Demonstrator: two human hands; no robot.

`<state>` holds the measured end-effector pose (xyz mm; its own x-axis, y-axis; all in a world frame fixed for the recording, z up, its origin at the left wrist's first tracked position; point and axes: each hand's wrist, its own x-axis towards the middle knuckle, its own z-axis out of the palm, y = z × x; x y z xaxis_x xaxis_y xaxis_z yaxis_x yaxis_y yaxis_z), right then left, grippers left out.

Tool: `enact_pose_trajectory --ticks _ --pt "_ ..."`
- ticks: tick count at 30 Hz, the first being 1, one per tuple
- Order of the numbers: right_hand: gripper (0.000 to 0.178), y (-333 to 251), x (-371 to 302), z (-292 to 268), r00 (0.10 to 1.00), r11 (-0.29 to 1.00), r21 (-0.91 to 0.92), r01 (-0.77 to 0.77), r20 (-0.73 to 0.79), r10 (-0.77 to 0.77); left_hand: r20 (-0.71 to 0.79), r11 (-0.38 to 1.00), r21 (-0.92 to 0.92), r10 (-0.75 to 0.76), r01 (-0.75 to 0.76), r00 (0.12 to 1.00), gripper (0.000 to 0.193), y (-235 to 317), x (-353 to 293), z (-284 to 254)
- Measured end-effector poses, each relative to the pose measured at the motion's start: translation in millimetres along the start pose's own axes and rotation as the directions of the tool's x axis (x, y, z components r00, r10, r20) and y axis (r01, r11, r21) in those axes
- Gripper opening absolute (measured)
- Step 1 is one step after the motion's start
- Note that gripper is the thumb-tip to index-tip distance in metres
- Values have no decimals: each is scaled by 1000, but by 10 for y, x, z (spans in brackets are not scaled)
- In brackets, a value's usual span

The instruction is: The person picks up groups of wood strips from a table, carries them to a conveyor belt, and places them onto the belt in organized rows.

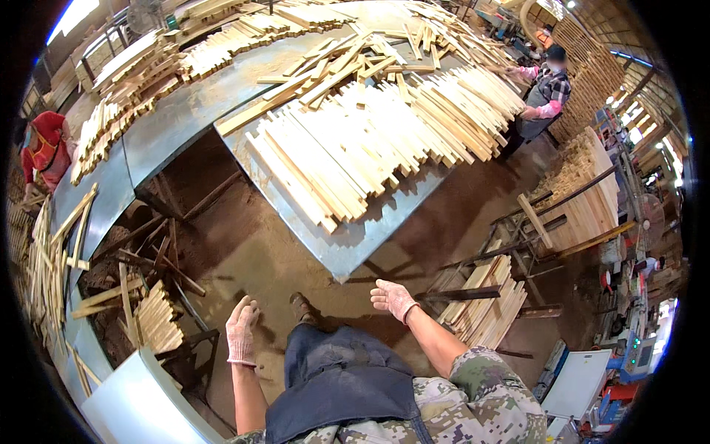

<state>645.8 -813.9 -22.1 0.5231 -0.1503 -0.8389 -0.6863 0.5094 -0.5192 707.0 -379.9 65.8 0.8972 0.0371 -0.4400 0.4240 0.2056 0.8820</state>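
Observation:
My left hand [241, 333], in a pale work glove, hangs over the floor with its fingers loosely bent and nothing in it. Also gloved, my right hand [394, 300] reaches forward, fingers stretched and a little apart, holding nothing. It is just short of the near corner of a metal-topped table [342, 255]. A long row of light wooden strips [347, 155] lies side by side across that table, out of reach of both hands. Behind the row, more wooden strips [340, 70] are heaped crosswise.
A co-worker [546, 92] stands at the table's right end, touching strips; another person in red [49, 152] is at far left. Low stacks of strips [484, 296] flank me, with another bundle [160, 322] left. A metal surface [148, 399] sits near my left arm.

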Motion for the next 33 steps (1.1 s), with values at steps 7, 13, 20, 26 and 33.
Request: enact_pose_trajectory --ticks 7,13,20,26,33 --pt "25 -1224 889 193 984 985 15 170 -54 -169 191 976 99 -212 196 958 55 254 1312 988" --pt "52 -2253 1892 -224 912 957 -11 290 -301 -280 271 940 147 -339 309 901 72 -250 2316 1771" --pt "88 -3189 3024 -827 847 935 -46 352 -410 -339 108 883 179 -456 434 883 99 -403 2832 2817" --pt "60 -3525 3247 -914 921 967 101 235 -343 -188 27 879 347 -356 326 934 84 -268 3001 3345" --pt "62 -3618 3050 -651 889 929 169 330 -386 -246 -19 904 321 -292 283 956 77 -297 3011 3509"
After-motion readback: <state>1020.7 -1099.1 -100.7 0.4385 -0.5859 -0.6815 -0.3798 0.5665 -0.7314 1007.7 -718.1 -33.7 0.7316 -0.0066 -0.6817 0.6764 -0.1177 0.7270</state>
